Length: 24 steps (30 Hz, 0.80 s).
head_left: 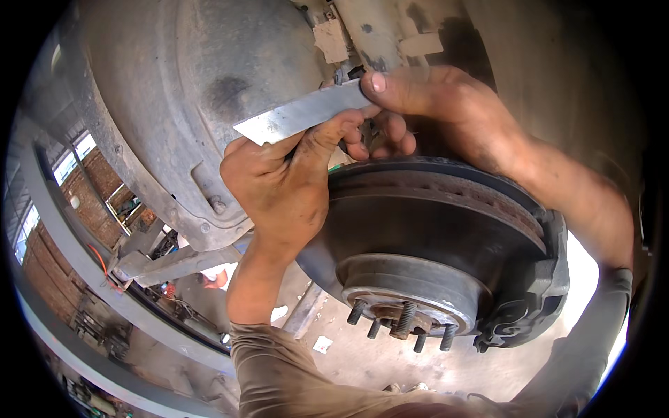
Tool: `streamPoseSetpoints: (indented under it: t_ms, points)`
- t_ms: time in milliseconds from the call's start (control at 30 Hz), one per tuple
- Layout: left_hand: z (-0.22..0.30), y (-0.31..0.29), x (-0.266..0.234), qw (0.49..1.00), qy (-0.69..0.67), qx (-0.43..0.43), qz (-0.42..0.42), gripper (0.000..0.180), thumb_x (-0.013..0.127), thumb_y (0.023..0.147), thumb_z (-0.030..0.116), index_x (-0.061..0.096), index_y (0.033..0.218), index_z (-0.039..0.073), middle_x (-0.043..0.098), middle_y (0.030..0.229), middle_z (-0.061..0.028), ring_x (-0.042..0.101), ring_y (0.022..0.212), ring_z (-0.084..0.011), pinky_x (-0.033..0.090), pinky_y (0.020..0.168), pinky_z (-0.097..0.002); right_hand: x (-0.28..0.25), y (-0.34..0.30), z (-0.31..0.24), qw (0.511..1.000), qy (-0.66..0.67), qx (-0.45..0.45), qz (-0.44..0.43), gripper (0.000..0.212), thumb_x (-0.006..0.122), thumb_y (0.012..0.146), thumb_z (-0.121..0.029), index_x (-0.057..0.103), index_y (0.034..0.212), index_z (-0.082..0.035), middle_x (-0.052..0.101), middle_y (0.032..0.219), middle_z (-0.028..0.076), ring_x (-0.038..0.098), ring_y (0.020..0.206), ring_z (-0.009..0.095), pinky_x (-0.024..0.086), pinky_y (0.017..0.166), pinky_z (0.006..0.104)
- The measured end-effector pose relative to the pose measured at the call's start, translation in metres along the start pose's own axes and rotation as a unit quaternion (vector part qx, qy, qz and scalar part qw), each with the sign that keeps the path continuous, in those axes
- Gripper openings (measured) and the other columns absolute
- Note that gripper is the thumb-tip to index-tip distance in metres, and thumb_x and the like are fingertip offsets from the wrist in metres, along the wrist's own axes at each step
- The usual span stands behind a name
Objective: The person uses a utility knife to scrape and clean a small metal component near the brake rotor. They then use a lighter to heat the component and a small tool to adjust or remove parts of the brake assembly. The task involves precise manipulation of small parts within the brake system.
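Workshop around, with brick wall (pixel 90 177) toward nine o'clock, grey beam (pixel 122 275) curving past between eight and nine, and pale floor (pixel 362 362) down at six. From ten to twelve, dusty grey liner (pixel 202 83) of a wheel arch. At three, dark rotor (pixel 418 219); between four and five, hub (pixel 414 279) with bare studs (pixel 404 320); at four, caliper (pixel 533 299) over the rotor's edge.

Just before twelve, above the rotor's upper edge, silvery strip (pixel 300 115) held in both hands, tilted, with slanted end toward ten and other end toward one. Near the centre, toward ten, left hand (pixel 282 184): grasps the strip by its lower edge, thumb alongside in front, other fingers largely hidden behind. At two, right hand (pixel 460 115): pinches the strip's upper end, thumb flat on the face, remaining fingers curled below. Cannot tell of any small item within that curl.

Seems to be at a handling step, steadying or turning the strip near the arch. Cannot tell of contact with the parts behind. Probably calls next for even pressure from both hands, a settled angle, and care around the pointed corner, possibly sharp.
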<state>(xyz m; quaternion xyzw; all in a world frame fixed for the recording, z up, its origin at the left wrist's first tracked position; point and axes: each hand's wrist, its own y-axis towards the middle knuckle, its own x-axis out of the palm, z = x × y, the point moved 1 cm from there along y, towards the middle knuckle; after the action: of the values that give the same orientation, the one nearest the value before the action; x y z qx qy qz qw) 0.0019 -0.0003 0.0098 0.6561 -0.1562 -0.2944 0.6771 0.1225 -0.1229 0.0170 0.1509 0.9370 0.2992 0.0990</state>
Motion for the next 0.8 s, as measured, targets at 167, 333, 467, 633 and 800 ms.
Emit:
streamPoseSetpoints:
  t_ms: [167,333,467,633,800]
  points:
    - [0.002,0.002,-0.002,0.999,0.04,0.01,-0.017,0.012,0.063,0.085,0.002,0.07,0.09,-0.006,0.067,0.069,-0.0081,0.062,0.058,-0.0124,0.047,0.055,-0.0209,0.0,-0.001,-0.001,1.0,0.01,0.01,0.002,0.036,0.058,0.091,-0.034,0.067,0.089,0.001,0.054,0.063,0.0,0.045,0.056,0.007,0.039,0.054,0.0215]
    - [0.007,0.003,0.001,0.998,0.012,-0.062,-0.009,0.011,0.064,0.084,0.002,0.07,0.088,-0.007,0.067,0.07,-0.0087,0.062,0.06,-0.0132,0.046,0.055,-0.021,0.001,-0.003,-0.001,1.0,0.006,0.021,0.008,0.036,0.056,0.092,-0.034,0.067,0.09,0.0,0.055,0.066,0.0,0.046,0.056,0.007,0.04,0.055,0.0206]
    - [-0.006,0.006,-0.001,0.99,-0.101,-0.098,-0.002,0.016,0.065,0.084,0.004,0.068,0.092,-0.009,0.068,0.074,-0.0105,0.061,0.062,-0.0135,0.047,0.057,-0.0226,0.007,-0.002,-0.001,0.999,0.036,0.015,0.036,0.034,0.055,0.093,-0.032,0.066,0.089,0.001,0.057,0.069,0.001,0.047,0.057,0.008,0.044,0.058,0.0202]
    - [-0.006,0.008,0.005,0.979,-0.152,-0.137,0.014,0.024,0.065,0.085,0.006,0.063,0.102,-0.011,0.068,0.08,-0.0127,0.061,0.064,-0.0139,0.049,0.061,-0.0242,0.003,0.001,0.002,0.996,0.088,0.001,0.02,0.033,0.055,0.093,-0.029,0.064,0.084,0.001,0.059,0.072,0.003,0.05,0.058,0.008,0.047,0.06,0.0212]
    - [-0.01,0.008,0.006,0.978,-0.16,-0.132,-0.006,0.024,0.063,0.086,0.005,0.062,0.103,-0.013,0.068,0.082,-0.0132,0.061,0.066,-0.0146,0.05,0.063,-0.0251,0.003,0.0,-0.001,0.997,0.079,-0.009,0.01,0.033,0.055,0.093,-0.028,0.063,0.08,0.002,0.059,0.069,0.004,0.05,0.058,0.008,0.047,0.06,0.0222]
